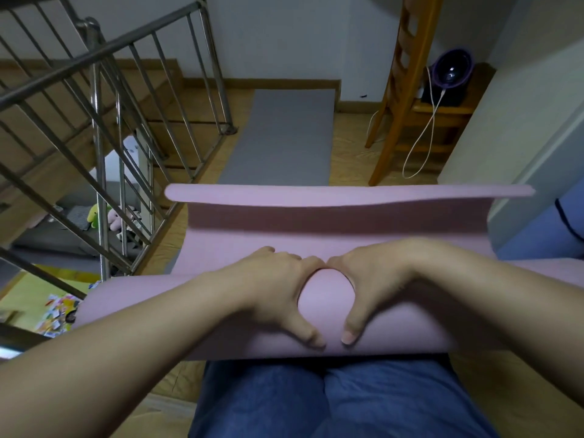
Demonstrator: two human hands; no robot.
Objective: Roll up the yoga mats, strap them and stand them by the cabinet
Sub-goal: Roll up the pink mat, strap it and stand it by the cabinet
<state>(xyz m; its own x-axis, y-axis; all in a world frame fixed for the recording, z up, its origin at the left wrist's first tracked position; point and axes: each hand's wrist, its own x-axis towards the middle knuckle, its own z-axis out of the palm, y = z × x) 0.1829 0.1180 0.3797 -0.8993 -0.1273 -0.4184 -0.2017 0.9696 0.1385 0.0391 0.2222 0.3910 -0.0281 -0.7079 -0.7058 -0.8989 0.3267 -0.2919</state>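
Note:
A pink yoga mat (pixel 221 311) lies across the floor just in front of my knees, most of it wound into a thick roll. Its free far end (pixel 316 195) curls up off the floor. My left hand (pixel 278 289) and my right hand (pixel 373 286) sit side by side on the middle of the roll, fingers curled over the far side and thumbs pressing the near side. Beyond the pink mat a grey yoga mat (pixel 284 137) lies flat and unrolled on the wooden floor. No strap is in view.
A metal stair railing (pixel 120 128) runs along the left with a stairwell drop behind it. A wooden ladder-like frame (pixel 401 90) with a fan (pixel 452 71) and white cable stands at the back right. A pale wall or cabinet side (pixel 521 128) rises on the right.

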